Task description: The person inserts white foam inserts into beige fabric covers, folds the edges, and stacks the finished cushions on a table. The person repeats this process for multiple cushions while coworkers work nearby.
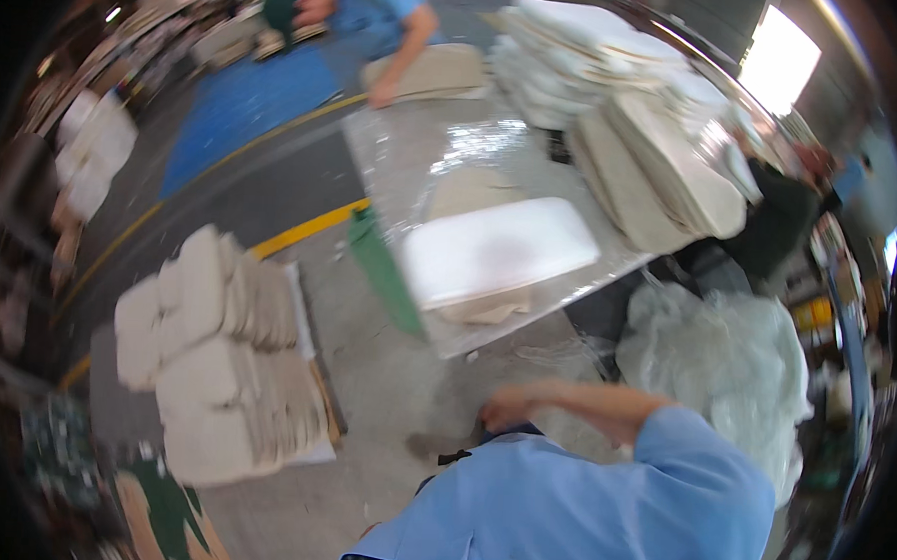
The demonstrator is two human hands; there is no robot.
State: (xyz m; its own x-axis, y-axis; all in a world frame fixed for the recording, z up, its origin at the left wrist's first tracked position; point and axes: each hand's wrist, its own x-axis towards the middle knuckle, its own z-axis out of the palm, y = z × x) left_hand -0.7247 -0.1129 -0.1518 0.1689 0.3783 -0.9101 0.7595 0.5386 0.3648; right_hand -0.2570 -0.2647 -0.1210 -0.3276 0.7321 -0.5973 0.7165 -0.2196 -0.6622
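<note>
My right hand (508,408) hangs blurred close to my waist, the bare forearm bent across in front of my blue shirt. It is apart from the table, and its fingers are too smeared to read. Only the sleeve shows of my left arm; my left hand is out of sight. Nearest ahead, a white cushion-shaped pad (500,250) lies over a flat beige piece (472,189) on the plastic-covered table (394,158). Across the table, a co-worker's hand (382,93) rests at the edge of a beige pad (438,71).
White pads (578,55) are piled at the table's far right, with thick beige cushions (664,169) leaning nearer. Clear plastic sheeting (720,357) bulges at my right. Stacked beige pads (234,371) stand on the left floor. Another person in dark clothing (787,215) is beyond the cushions.
</note>
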